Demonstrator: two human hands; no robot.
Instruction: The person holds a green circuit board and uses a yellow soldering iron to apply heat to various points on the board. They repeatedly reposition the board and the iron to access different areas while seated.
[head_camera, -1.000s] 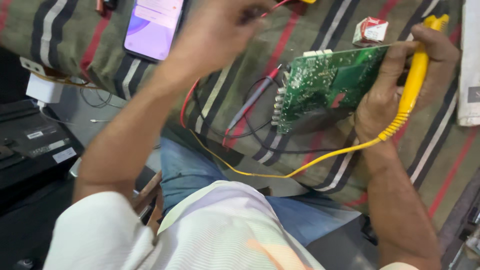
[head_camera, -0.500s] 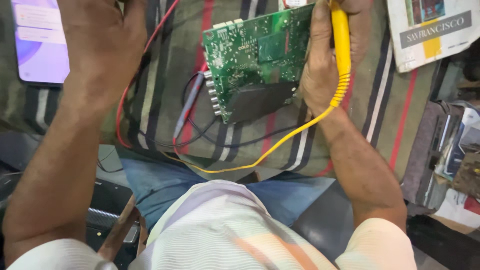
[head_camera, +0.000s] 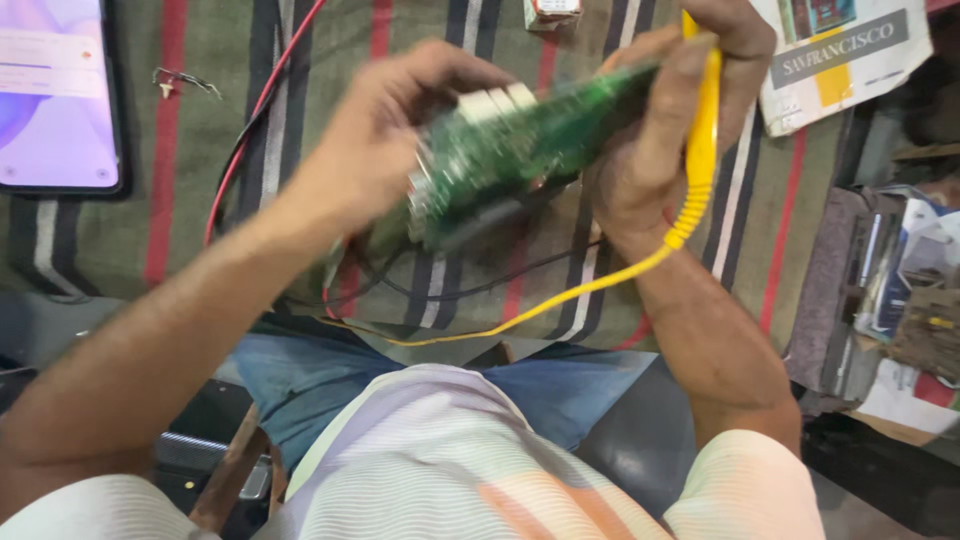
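A green circuit board (head_camera: 520, 150) with white connectors is held between both hands above a striped cloth (head_camera: 400, 40), tilted edge-on and blurred. My left hand (head_camera: 375, 140) grips its left end. My right hand (head_camera: 665, 120) holds its right end together with a yellow probe (head_camera: 700, 130), whose yellow cable (head_camera: 560, 300) runs down toward my lap. Red and black wires (head_camera: 260, 130) lie on the cloth beneath the board.
A smartphone (head_camera: 55, 95) with a lit screen lies at the upper left. A printed paper (head_camera: 850, 60) sits at the upper right, a small red and white box (head_camera: 552, 10) at the top edge. Cluttered papers and items (head_camera: 905, 300) are piled at right.
My left hand has come from the cloth near the phone onto the board's left end. The board has tilted from face-up to nearly edge-on.
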